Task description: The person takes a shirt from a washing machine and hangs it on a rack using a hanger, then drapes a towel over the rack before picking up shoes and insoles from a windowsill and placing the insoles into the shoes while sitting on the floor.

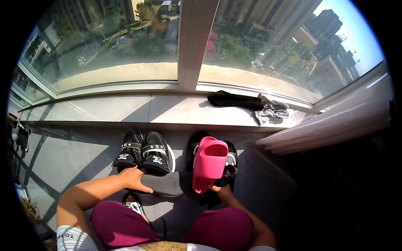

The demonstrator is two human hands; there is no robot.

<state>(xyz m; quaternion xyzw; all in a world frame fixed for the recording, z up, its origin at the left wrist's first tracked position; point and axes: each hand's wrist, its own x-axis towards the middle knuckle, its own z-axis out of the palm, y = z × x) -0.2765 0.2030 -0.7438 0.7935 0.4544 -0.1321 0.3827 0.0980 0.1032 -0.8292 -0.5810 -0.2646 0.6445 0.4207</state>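
My right hand (223, 192), partly hidden, has its fingers closed at the heel end of a bright pink slide sandal (204, 178). The sandal is tilted above dark footwear (231, 155) on the floor; I cannot tell if a second pink one lies against it. On the left, my left hand (136, 180) grips the end of a long dark grey piece (165, 184), thumb on its near side and fingers on its far side. What kind of thing it is I cannot tell. Just beyond stands a pair of black shoes (157, 152) with patterned straps and white soles.
A pale stone ledge (176, 111) runs below the windows, with black and grey cloth items (236, 100) on it. At the right hangs a light curtain (335, 121). A sandalled foot (136, 205) rests near my left knee. A plant (29, 206) stands at the far left.
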